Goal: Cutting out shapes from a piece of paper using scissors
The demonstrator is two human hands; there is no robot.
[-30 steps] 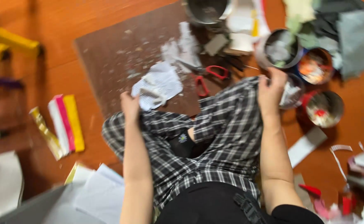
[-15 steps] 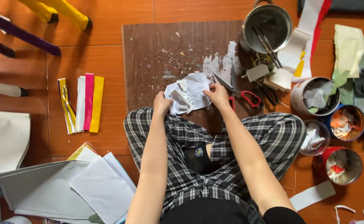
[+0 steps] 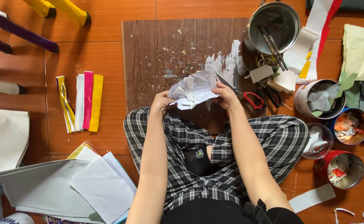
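Paper (image 3: 193,88), crumpled and printed, sits pinched between both hands above the person's crossed legs, over the near edge of the brown board (image 3: 165,54). The left hand (image 3: 162,102) clamps its seven o'clock corner, fingers curled tight; the right hand (image 3: 225,94) clamps the four o'clock edge the same way. Just past the right hand, at three o'clock, lie red-handled scissors (image 3: 248,96). Coloured strips (image 3: 82,102) lie well apart at nine o'clock. Tins of scraps (image 3: 319,98) stand at three o'clock, a steel pot (image 3: 275,25) at one o'clock.
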